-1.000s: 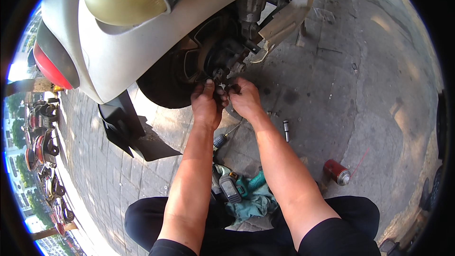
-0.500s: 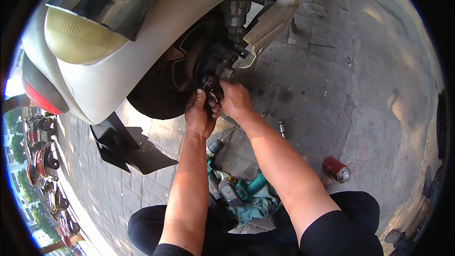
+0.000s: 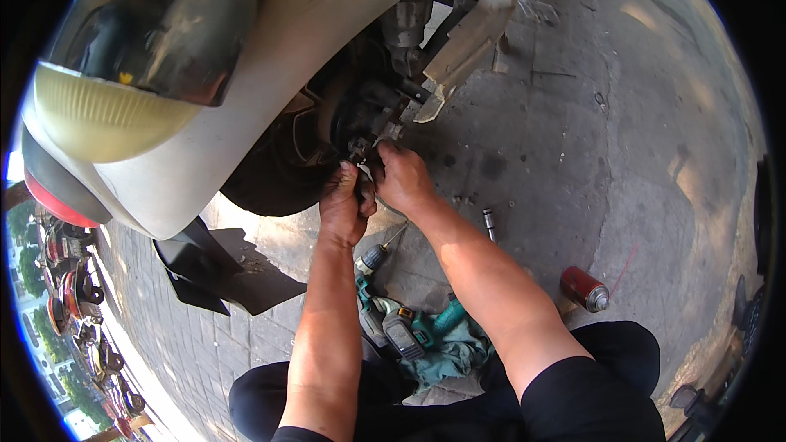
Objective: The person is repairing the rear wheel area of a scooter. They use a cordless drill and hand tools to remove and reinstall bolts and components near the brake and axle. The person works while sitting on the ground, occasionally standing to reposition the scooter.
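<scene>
The lamp (image 3: 119, 115) has slid left and lower in view; left hand (image 3: 342, 206) and right hand (image 3: 403, 180) stay at the hub (image 3: 354, 119).
Fingers look bent; cannot tell whether they grip a part. The hub is far, right of the tyre (image 3: 270, 190).

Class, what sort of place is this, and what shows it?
Probably an outdoor repair spot, perhaps roadside: sunlit grey paving slabs underfoot, a row of red and black two-wheelers at far left, and a teal and black power drill near a white curved vehicle body.
</scene>
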A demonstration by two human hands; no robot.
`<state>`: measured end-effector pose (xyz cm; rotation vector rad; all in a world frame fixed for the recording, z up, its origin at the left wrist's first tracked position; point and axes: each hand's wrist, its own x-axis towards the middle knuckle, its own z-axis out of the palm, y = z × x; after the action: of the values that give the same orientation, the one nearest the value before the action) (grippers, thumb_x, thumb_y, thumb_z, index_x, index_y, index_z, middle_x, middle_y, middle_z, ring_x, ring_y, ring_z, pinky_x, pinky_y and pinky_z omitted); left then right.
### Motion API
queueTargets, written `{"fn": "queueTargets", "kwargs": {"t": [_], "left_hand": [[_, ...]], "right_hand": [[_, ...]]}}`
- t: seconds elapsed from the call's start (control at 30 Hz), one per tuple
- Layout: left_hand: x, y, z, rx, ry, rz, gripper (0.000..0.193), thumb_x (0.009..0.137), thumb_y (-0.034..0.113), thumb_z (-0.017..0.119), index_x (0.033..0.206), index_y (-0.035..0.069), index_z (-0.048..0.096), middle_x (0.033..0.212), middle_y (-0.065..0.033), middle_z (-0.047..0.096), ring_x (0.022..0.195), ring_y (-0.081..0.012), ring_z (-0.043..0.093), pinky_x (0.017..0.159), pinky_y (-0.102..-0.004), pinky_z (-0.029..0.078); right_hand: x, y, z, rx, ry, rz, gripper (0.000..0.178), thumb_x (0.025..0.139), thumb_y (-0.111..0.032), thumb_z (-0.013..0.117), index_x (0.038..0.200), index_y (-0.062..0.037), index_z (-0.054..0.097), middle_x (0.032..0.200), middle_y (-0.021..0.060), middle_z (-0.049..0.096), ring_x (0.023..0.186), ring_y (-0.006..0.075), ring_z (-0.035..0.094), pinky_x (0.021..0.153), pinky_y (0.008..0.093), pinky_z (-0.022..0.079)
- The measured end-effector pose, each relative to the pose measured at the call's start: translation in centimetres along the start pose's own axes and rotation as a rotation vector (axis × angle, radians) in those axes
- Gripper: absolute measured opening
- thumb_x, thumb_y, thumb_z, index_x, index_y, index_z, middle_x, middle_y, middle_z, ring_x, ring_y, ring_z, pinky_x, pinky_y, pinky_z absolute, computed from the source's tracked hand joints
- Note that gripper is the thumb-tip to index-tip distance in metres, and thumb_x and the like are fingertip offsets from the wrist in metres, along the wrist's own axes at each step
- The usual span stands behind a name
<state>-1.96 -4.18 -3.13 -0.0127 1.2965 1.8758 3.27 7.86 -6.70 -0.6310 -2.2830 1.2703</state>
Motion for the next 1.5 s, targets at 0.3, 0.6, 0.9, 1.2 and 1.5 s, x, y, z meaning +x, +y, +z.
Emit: {"fn": "queueTargets", "kwargs": {"t": [0.3, 0.6, 0.9, 1.2, 1.5], "left_hand": [[-0.7, 1.3, 0.2, -0.059, 0.083, 0.024, 0.029, 0.095, 0.039, 0.064, 0.092, 0.011, 0.057, 0.068, -0.0038, 0.053, 0.048, -0.0123, 0.043, 0.046, -0.0257, 0.033], [-3.8, -5.9, -4.5, 0.862, 0.591, 0.031, 0.031, 0.087, 0.027, 0.069, 0.087, -0.004, 0.067, 0.075, -0.0131, 0.069, 0.066, -0.0207, 0.064, 0.066, -0.0335, 0.050], [-4.3, -10.0, -5.4, 0.989, 0.602, -0.008, 0.030, 0.082, 0.028, 0.069, 0.086, -0.002, 0.070, 0.079, -0.0169, 0.072, 0.076, -0.0261, 0.069, 0.076, -0.0368, 0.052], [-3.3, -9.8, -4.7, 0.884, 0.684, 0.058, 0.027, 0.083, 0.023, 0.069, 0.086, -0.004, 0.069, 0.077, -0.0147, 0.071, 0.071, -0.0224, 0.067, 0.071, -0.0349, 0.052], [-1.8, -4.8, -0.1, 0.185, 0.489, 0.105, 0.020, 0.089, 0.019, 0.060, 0.100, 0.003, 0.062, 0.078, -0.0055, 0.061, 0.061, -0.0122, 0.053, 0.052, -0.0272, 0.042]], "right_hand": [[-3.7, 4.6, -3.5, -0.121, -0.118, 0.332, 0.022, 0.082, -0.017, 0.070, 0.098, -0.0013, 0.065, 0.090, 0.0190, 0.070, 0.089, 0.0361, 0.068, 0.076, 0.0430, 0.053], [-5.5, 7.9, -8.1, -0.237, -0.094, 0.629, 0.024, 0.084, -0.020, 0.064, 0.100, -0.0033, 0.069, 0.106, 0.0206, 0.068, 0.105, 0.0383, 0.063, 0.090, 0.0445, 0.051], [-5.7, 10.8, -13.0, -0.322, -0.044, 0.832, 0.032, 0.084, -0.024, 0.065, 0.107, -0.0017, 0.068, 0.113, 0.0209, 0.067, 0.111, 0.0374, 0.061, 0.094, 0.0431, 0.049], [-9.4, 7.8, -11.5, -0.639, -0.409, 0.804, 0.036, 0.080, -0.024, 0.071, 0.108, -0.0022, 0.068, 0.116, 0.0182, 0.067, 0.112, 0.0342, 0.062, 0.094, 0.0411, 0.050], [-5.6, 1.1, -9.1, 0.044, -0.239, 0.409, 0.027, 0.095, -0.028, 0.061, 0.106, -0.0043, 0.055, 0.078, 0.0078, 0.063, 0.074, 0.0206, 0.063, 0.058, 0.0326, 0.050]]}}
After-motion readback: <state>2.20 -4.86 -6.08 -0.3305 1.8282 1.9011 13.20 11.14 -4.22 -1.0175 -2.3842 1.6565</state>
